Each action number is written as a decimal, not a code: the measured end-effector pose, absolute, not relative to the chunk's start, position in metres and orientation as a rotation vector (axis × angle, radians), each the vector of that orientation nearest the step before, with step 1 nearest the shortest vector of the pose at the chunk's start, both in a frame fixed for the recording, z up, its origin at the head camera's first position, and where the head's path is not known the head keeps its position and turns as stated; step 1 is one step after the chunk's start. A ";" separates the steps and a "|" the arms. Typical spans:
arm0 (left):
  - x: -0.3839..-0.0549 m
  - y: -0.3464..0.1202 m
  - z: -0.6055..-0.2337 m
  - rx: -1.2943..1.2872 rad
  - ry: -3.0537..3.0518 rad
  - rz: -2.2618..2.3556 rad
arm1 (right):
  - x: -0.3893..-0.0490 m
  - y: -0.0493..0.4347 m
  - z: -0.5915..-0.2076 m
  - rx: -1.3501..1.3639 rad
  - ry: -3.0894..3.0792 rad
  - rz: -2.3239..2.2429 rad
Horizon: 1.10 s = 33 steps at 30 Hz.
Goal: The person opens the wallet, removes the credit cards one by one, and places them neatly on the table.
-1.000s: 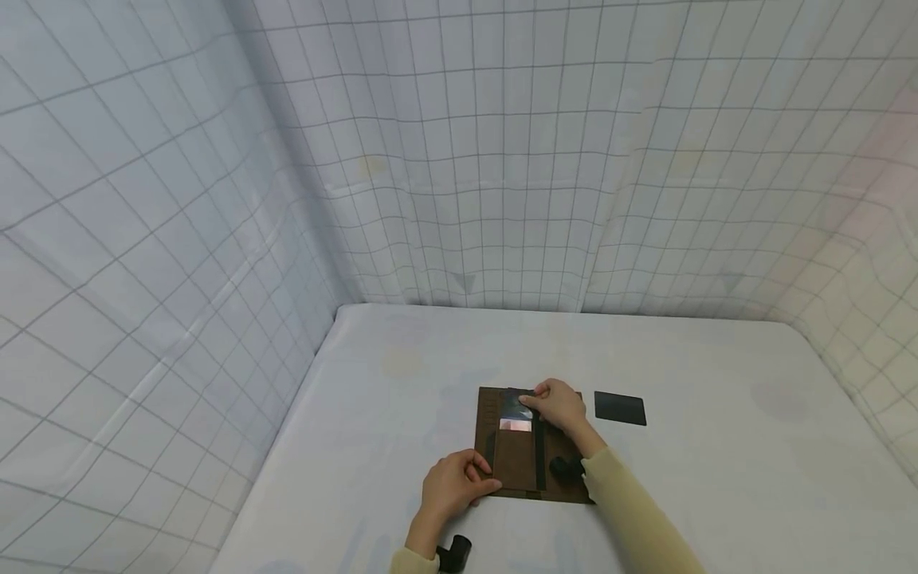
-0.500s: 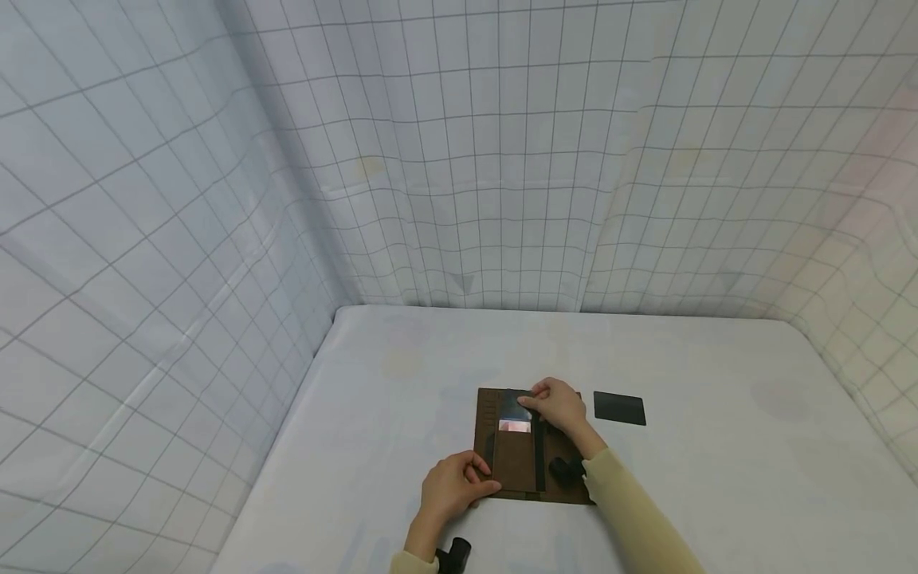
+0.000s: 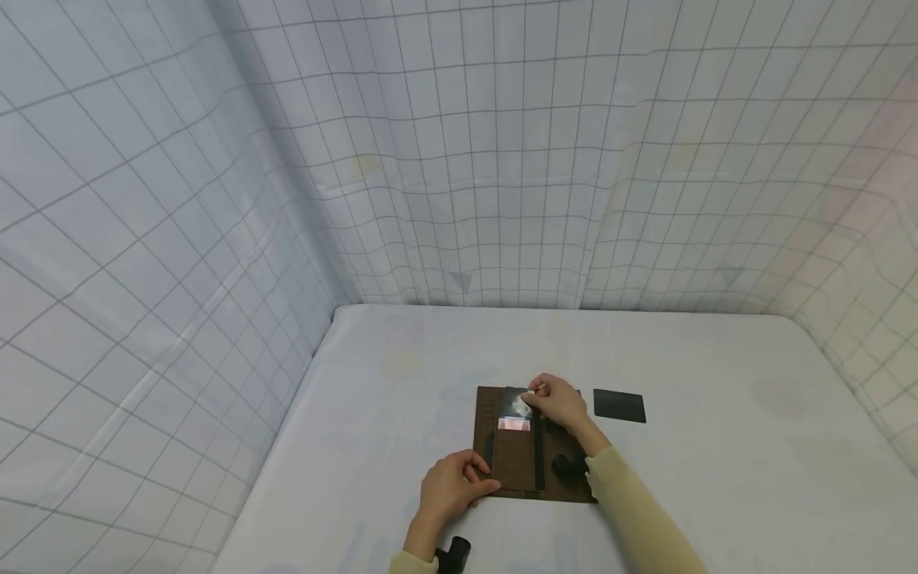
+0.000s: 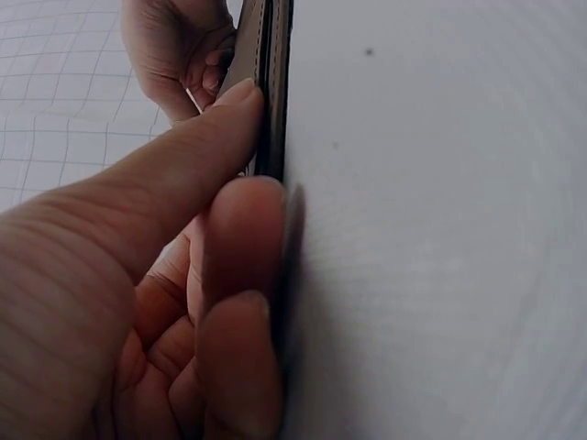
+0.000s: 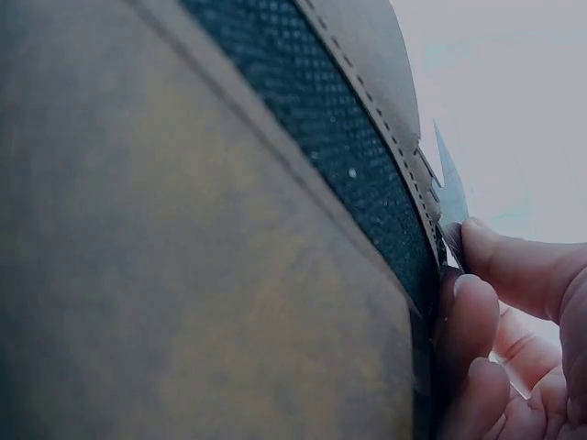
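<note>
So, white gridded curtains [image 3: 459,167] box in the desk [image 3: 402,430], where a brown wallet [image 3: 512,466] lies open with a flat black rectangle [image 3: 620,406] just right of it. Wallet's leathery, stitched, with a dark woven band [image 5: 353,165]. Of the hands, the left one [image 3: 450,483] pinches its near edge by the left corner, the right one [image 3: 562,404] pinches a thin shiny card [image 3: 511,403] at the far end, fingertips covering part of it, and a black wrist camera [image 3: 569,467] blocks some wallet
</note>
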State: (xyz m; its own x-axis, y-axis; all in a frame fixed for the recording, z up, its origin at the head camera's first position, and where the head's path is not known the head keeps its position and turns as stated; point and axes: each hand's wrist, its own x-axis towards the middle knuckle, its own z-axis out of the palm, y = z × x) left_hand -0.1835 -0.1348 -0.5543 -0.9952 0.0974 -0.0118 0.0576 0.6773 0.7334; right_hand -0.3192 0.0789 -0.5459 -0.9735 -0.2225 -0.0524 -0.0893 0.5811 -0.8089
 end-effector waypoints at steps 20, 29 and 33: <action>-0.183 -0.135 -0.551 0.138 2.825 1.251 | -0.325 0.078 -0.547 -0.130 2.603 -1.521; -0.183 -0.136 -0.551 0.139 2.824 1.249 | -0.323 0.077 -0.546 -0.089 2.560 -1.603; -0.182 -0.135 -0.551 0.147 2.826 1.260 | -0.323 0.078 -0.548 -0.083 2.568 -1.625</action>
State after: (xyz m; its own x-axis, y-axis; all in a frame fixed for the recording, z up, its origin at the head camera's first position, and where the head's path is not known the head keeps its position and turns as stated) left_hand -0.1819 -0.1353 -0.5512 -0.9946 0.1041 -0.0012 0.0687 0.6648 0.7438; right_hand -0.3233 0.0782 -0.5475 -0.9933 -0.1003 -0.0568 0.0084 0.4285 -0.9035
